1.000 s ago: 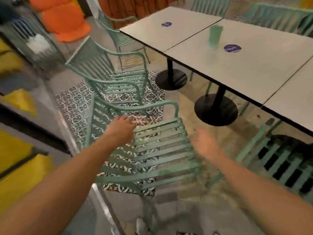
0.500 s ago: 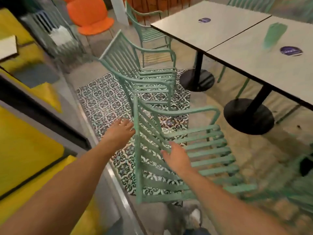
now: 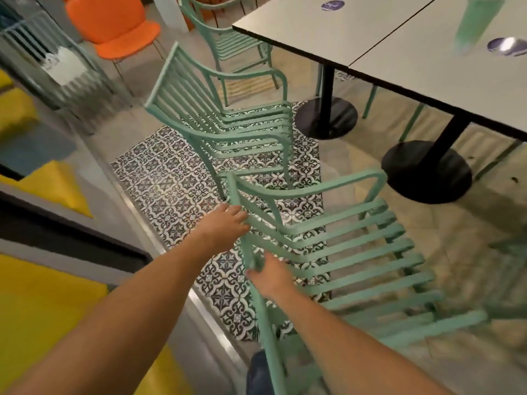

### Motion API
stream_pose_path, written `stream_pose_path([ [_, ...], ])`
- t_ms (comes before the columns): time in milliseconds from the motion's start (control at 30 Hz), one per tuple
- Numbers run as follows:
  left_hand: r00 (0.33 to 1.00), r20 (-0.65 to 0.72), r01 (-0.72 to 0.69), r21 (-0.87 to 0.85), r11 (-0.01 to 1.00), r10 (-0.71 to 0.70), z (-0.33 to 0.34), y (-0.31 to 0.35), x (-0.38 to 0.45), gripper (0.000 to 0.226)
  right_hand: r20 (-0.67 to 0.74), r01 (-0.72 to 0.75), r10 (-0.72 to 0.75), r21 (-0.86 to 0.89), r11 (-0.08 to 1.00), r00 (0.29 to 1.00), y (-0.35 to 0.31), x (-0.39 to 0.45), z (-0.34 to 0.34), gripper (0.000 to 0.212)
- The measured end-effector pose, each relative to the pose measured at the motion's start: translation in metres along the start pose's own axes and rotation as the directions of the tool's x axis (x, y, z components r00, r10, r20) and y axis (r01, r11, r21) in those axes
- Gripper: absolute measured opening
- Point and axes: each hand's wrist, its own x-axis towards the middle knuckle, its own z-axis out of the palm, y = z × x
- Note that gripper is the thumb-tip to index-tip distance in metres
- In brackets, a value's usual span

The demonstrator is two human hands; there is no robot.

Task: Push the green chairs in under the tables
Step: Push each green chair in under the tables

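Upper left: orange chair [image 3: 122, 29]. Centre left: left hand [image 3: 224, 228], fingers spread, touching the backrest's upper end on the nearest green chair [image 3: 336, 252]. Right hand [image 3: 269, 276] just below it, fingers wrapped round the backrest's top rail. Chair stands on patterned tile floor [image 3: 171, 178], seat facing the tabletop [image 3: 427, 64] at upper right, not under it.

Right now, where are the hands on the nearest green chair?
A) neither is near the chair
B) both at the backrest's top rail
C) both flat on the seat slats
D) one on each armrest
B: the left hand and the right hand both sit at the top rail of the nearest green chair, its backrest facing the person.
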Motion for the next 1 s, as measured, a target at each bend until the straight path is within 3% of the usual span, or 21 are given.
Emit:
stream_pose_path([
  [100,0.979,-0.049,-0.192,0.088,0.977,0.197,0.007,-0.019,0.035,0.063,-0.073,-0.057,0.064,0.102,0.993,0.995,-0.011,0.020,0.020,0.044],
  [167,0.948,0.007,-0.317,0.152,0.936,0.319,0.006,-0.024,0.053,0.057,-0.122,-0.062,0.075,0.104,0.993,0.990,-0.017,0.027,0.030,0.057],
  [267,0.905,0.117,-0.424,0.160,0.892,0.409,0.014,-0.035,0.063,0.047,-0.222,-0.048,0.022,-0.115,0.992,0.975,-0.019,0.031,0.041,0.075],
  [400,0.824,0.118,-0.566,0.235,0.790,0.554,0.016,-0.047,0.068,0.031,-0.293,-0.060,0.005,-0.181,0.982,0.956,-0.022,0.036,0.045,0.078],
  [500,0.777,0.060,-0.614,0.293,0.733,0.626,0.014,-0.047,0.065,0.028,-0.285,-0.063,0.013,-0.168,0.984,0.958,-0.021,0.033,0.043,0.074],
  [700,0.760,0.053,-0.626,0.329,0.707,0.648,0.014,-0.023,0.036,0.024,-0.235,0.001,-0.059,-0.242,0.970,0.970,-0.001,0.001,0.043,0.068],
  [800,0.781,0.020,-0.605,0.275,0.748,0.624,0.021,-0.003,0.021,0.027,-0.208,0.028,-0.071,-0.203,0.979,0.976,0.016,-0.022,0.036,0.063],
  [1000,0.808,-0.047,-0.570,0.191,0.799,0.588,0.023,0.047,0.004,0.023,-0.122,0.037,-0.076,-0.297,0.954,0.990,0.047,-0.066,0.009,0.064],
])
